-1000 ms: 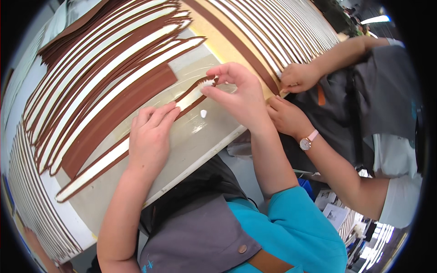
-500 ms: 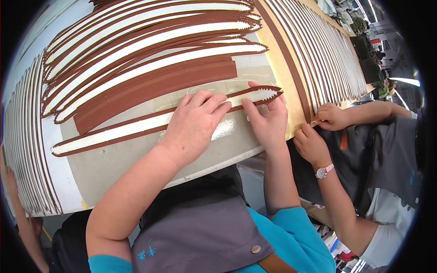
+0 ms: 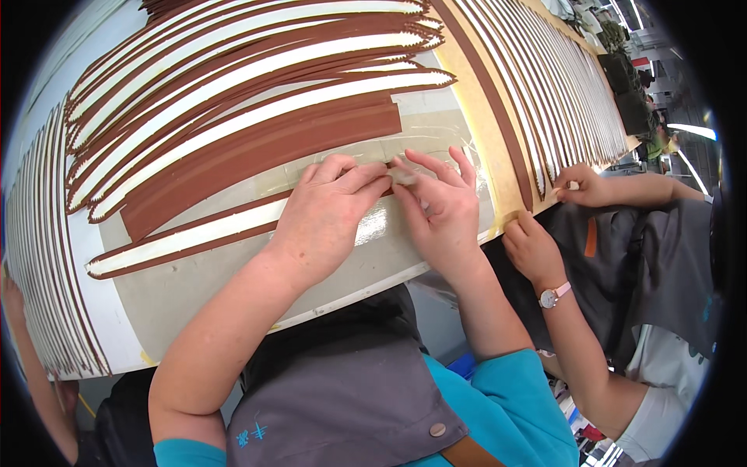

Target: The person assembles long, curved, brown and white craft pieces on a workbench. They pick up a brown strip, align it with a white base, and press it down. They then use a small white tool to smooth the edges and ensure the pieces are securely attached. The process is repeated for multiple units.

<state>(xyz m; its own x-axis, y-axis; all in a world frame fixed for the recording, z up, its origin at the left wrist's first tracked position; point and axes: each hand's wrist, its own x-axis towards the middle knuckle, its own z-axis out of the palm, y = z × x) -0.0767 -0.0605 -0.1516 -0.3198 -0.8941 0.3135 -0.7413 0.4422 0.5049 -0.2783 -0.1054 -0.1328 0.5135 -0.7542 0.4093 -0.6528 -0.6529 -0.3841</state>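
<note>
A long leather-like strip (image 3: 194,236), brown along both edges with a white middle, lies slantwise on the grey work surface. My left hand (image 3: 320,208) rests over its right part, its fingers drawn together and pressing on it. Close beside that, the thumb and index finger of my right hand (image 3: 445,206) come together at the strip's right end, the other fingers raised apart. Something pale shows between these fingertips, slightly blurred. The strip's right tip is mostly hidden by my hands. Just beyond lies a wide plain brown strip (image 3: 264,162).
Many similar brown-and-white strips (image 3: 257,58) are piled at the far side. Rows of narrow strips lie on a board (image 3: 545,93) at right and on a white sheet (image 3: 58,257) at left. A co-worker's hands (image 3: 537,249) work at the right edge, close by.
My right hand has moved left toward my left hand. The strip's toothed right tip, stretched out under my right hand before, no longer shows there. The left hand stays nearly in place.
</note>
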